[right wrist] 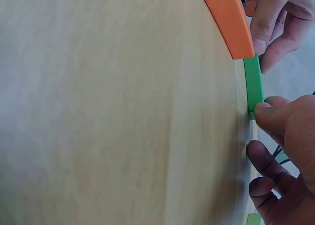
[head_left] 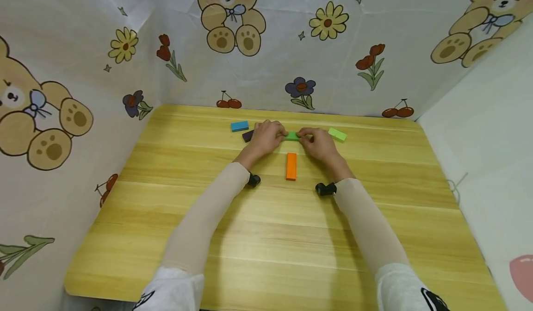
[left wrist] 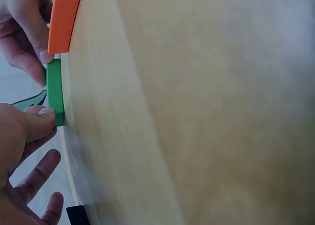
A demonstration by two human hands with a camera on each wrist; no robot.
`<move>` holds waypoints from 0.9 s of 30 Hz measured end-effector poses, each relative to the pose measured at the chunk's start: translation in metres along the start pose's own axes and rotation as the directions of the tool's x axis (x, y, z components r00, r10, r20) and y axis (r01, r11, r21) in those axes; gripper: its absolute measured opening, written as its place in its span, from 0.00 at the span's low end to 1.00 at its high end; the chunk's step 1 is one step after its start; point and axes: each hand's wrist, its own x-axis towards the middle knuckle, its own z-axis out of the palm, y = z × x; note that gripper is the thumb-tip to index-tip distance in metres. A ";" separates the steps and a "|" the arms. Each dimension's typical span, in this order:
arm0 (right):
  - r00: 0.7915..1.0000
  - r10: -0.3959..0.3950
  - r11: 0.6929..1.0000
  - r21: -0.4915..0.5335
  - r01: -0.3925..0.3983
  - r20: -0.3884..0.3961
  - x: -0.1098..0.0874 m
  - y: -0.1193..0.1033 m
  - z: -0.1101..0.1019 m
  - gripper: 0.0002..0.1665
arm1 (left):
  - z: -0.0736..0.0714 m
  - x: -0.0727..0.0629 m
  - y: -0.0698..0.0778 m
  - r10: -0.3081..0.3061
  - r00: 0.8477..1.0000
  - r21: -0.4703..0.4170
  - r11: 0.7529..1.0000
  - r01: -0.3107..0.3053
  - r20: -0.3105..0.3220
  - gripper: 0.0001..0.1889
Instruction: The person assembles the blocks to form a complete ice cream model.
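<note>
Between the two hands lies a green block (head_left: 292,136), its long side running left to right. My left hand (head_left: 268,136) pinches its left end; in the left wrist view the thumb and forefinger meet on the green block (left wrist: 55,92) while the other fingers spread free. My right hand (head_left: 319,143) pinches the opposite end, and the right wrist view shows that thumb on the green block (right wrist: 253,84). Just nearer to me, an orange block (head_left: 291,166) points lengthwise toward the green one.
A blue block (head_left: 239,126) and a dark block (head_left: 248,136), partly hidden by the left hand, lie to the left. A light green block (head_left: 337,134) sits right of the right hand. The wooden table (head_left: 275,255) meets a patterned cloth backdrop (head_left: 266,75) at its far edge.
</note>
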 end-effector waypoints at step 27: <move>0.998 -0.050 0.999 0.007 0.050 0.039 -0.026 -0.005 -0.002 0.15 | 0.001 -0.025 0.003 0.070 0.997 0.028 0.997 -0.070 0.029 0.10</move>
